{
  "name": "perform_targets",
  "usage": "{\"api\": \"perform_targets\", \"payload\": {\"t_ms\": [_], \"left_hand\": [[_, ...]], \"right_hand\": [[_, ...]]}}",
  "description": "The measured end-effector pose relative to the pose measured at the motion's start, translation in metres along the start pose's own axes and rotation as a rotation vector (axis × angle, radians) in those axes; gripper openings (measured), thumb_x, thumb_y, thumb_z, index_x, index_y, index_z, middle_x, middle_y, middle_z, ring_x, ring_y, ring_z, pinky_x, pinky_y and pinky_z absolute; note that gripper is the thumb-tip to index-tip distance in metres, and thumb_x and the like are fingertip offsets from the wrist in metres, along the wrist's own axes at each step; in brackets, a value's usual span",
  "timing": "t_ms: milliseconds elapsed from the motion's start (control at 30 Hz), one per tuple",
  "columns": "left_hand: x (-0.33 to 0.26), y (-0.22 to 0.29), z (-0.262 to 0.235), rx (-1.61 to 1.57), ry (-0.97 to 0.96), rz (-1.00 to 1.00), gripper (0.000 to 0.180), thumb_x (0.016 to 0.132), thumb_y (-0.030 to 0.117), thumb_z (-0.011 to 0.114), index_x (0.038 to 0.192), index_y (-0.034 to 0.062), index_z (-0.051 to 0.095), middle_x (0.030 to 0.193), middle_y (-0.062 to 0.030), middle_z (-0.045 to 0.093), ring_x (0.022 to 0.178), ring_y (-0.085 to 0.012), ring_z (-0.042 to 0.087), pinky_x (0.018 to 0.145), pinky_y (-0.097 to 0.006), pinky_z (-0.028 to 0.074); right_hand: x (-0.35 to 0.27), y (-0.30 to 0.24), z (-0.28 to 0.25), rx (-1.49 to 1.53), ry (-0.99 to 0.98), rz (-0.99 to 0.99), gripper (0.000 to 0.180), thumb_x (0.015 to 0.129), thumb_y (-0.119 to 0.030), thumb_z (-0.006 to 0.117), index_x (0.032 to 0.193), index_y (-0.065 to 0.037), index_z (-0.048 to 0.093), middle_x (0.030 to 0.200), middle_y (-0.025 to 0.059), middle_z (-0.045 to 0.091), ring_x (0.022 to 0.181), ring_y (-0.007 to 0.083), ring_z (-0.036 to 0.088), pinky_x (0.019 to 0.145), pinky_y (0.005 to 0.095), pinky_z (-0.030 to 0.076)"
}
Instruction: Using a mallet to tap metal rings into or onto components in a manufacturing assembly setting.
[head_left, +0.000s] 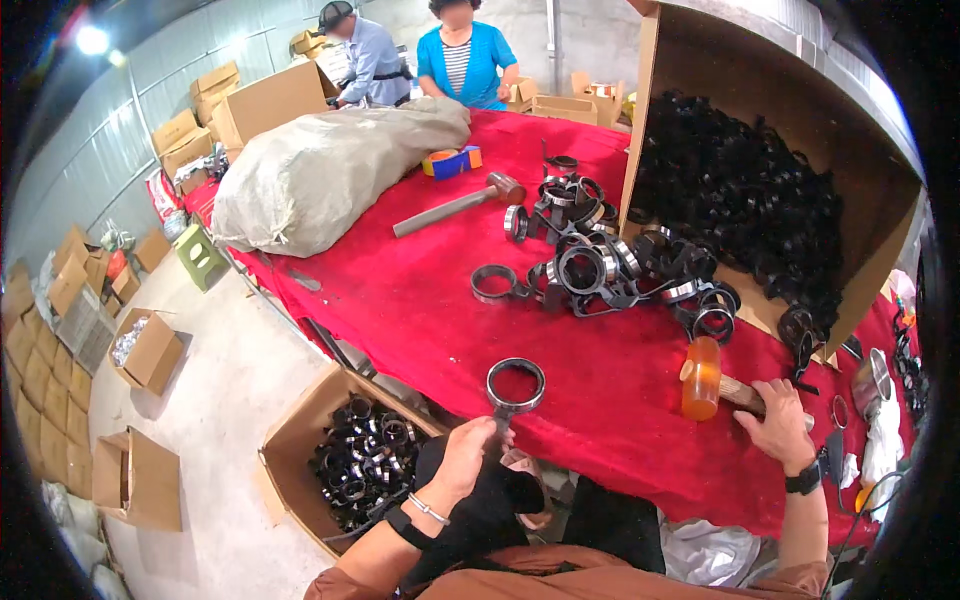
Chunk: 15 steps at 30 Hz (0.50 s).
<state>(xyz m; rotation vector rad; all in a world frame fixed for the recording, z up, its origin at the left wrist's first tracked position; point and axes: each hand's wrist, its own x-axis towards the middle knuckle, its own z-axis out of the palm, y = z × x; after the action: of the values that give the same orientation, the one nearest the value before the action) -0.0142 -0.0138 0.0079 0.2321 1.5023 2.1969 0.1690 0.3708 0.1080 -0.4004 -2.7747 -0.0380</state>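
My left hand (464, 458) is closed round the short black stem of a ring-shaped part (514, 408) with a shiny metal band. It holds the part upright, ring uppermost, at the near edge of the red-covered table. My right hand (782, 428) is wrapped over the wooden handle of a mallet (703, 380) with an amber head, which lies on the cloth. Beyond both hands, a heap of similar black-and-metal ring parts (582, 268) is piled on the table.
A large tipped carton (642, 120) spills black parts (735, 180) at right. Behind the heap lie a second mallet (445, 210), a tape roll (452, 163) and a pale sack (300, 180). An open box (285, 455) of ring parts stands below left. Two people (468, 60) (372, 62) are across the table.
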Motion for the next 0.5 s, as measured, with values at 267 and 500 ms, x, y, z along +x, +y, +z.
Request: {"api": "perform_targets", "payload": {"t_ms": [267,500], "left_hand": [[-0.008,-0.003,0.019,0.231,-0.088,-0.012,0.031,0.091,0.026,0.045,0.081,0.0012,0.06,0.071,-0.0029,0.057,0.066,-0.0119,0.05,0.064,-0.026,0.04],[-0.002,-0.007,0.018,0.152,-0.104,-0.092,0.03,0.09,0.024,0.048,0.09,-0.0027,0.062,0.076,-0.0046,0.06,0.07,-0.0119,0.052,0.064,-0.026,0.041]], "right_hand": [[0.005,0.008,0.029,0.126,0.077,-0.02,0.031,0.066,-0.024,0.068,0.083,-0.004,0.052,0.084,0.0147,0.052,0.08,0.0347,0.05,0.069,0.0428,0.04],[0.002,0.007,0.03,0.038,0.131,-0.022,0.036,0.067,-0.028,0.067,0.089,-0.004,0.051,0.085,0.0138,0.051,0.08,0.0325,0.048,0.071,0.0421,0.037]]}}
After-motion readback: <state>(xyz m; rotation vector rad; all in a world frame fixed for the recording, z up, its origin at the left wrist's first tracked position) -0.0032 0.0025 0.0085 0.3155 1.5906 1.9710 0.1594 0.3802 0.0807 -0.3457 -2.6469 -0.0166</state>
